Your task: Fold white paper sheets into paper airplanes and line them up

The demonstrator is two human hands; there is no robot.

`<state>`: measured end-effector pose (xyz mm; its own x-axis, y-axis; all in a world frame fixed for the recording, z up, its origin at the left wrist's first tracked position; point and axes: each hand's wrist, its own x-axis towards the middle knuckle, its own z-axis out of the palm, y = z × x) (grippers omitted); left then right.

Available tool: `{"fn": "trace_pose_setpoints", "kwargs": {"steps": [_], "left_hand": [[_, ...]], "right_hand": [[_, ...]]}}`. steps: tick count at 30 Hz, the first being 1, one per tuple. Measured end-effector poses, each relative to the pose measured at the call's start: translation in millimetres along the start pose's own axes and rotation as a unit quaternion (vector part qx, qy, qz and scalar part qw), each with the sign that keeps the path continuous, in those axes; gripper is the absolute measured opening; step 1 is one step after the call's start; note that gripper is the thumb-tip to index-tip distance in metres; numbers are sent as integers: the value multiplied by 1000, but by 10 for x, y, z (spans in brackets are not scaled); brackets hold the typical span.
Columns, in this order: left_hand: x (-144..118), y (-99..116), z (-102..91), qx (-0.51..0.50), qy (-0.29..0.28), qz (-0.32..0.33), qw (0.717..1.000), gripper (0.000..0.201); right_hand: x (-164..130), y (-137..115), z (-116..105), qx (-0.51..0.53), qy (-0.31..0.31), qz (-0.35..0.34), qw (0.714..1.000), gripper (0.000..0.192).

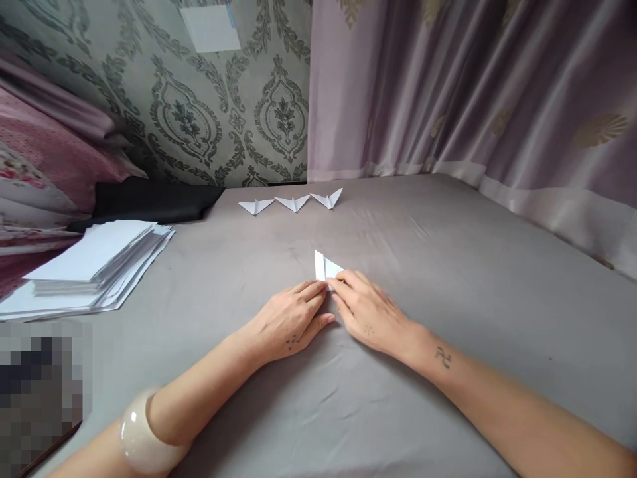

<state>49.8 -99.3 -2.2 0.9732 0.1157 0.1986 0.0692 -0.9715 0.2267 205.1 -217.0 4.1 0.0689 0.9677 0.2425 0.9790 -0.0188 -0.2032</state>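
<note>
A small piece of folded white paper (334, 267) lies on the grey cloth in front of me, with a narrow folded strip standing out along its left side. My left hand (293, 318) holds its lower left edge down with the fingertips, the thumb lying apart on the cloth. From the other side, the fingers of my right hand (368, 309) press on the paper and cover its lower right part. Beyond it, three folded white paper pieces with spread wings, a left one (256, 207), a middle one (292, 203) and a right one (327, 200), sit in a row.
A stack of white paper sheets (94, 252) lies at the left, before a black folded cloth or bag (154, 199). A blurred-out object (40, 398) is at the lower left. Purple curtains (388, 86) hang along the back and right edges of the grey surface (472, 285).
</note>
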Motion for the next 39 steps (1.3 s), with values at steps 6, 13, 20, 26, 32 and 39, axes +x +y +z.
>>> {"fn": "trace_pose_setpoints", "kwargs": {"steps": [6,13,20,26,32,39], "left_hand": [[-82,11,-28,1,5,-23,1000,41],[-141,-68,-53,-33,4,-27,999,40],[-111,-124,-40,-62,17,-35,997,33],[69,-286,108,-71,63,-84,992,28],[122,-302,126,4,68,-44,997,37],[109,-210,11,24,118,-7,993,37]], "right_hand": [[-18,-75,24,-24,-31,-12,999,38],[-17,20,-26,-85,-44,-1,995,36],[-43,156,-92,-93,-44,40,994,27],[21,354,-54,3,-18,75,997,18],[42,345,22,12,4,44,999,27],[89,136,-11,27,87,-21,996,18]]}}
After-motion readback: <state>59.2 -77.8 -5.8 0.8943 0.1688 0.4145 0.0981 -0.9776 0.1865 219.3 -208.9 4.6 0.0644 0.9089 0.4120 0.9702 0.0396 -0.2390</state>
